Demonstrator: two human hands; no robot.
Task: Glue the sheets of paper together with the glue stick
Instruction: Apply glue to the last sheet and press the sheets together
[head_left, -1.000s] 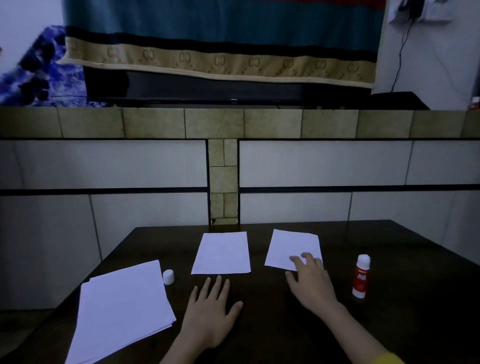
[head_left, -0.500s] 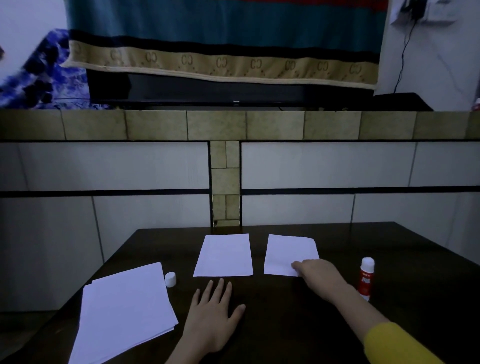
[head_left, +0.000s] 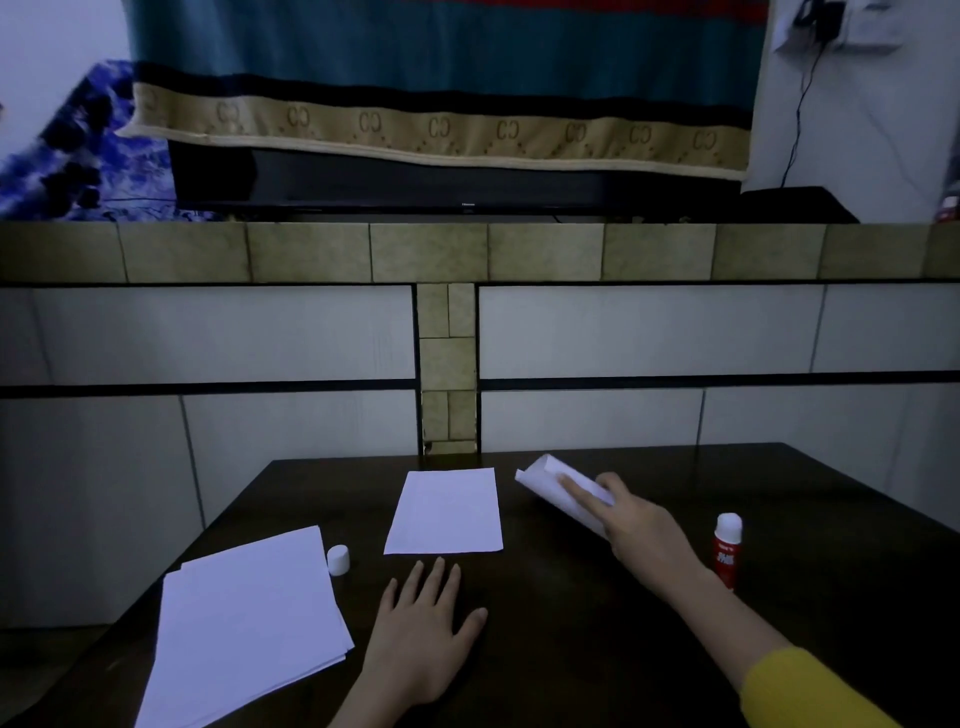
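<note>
At the right hand (head_left: 641, 530) the fingers (head_left: 584, 493) lie over the top of a small sheet (head_left: 553, 486) and pinch it, with the thumb hidden beneath; the sheet is lifted off the table (head_left: 597, 649), bowed into a loose roll, its free corner pointing up and to the left. We read its long axis as running from that raised corner down-right into the palm. The flat sheet (head_left: 447, 512) lies to the left of these fingers, separated by a strip of bare table, its long axis pointing away from us toward the tiled wall (head_left: 675, 332). The right hand is the nearer one to carry the held sheet across — the coming move appears to turn on this leftward gap and on squaring the two sets of edges. The left hand (head_left: 423, 639) rests palm-down on the table just short of the flat sheet's near edge, fingers spread and straight, holding nothing. The glue stick (head_left: 727, 551) stands upright just to the right of the right wrist, uncapped as far as we can judge — its white cap (head_left: 338, 559) sits beside the paper stack (head_left: 249, 629) at the left. Open table remains between the hands and in front of the wall.
</note>
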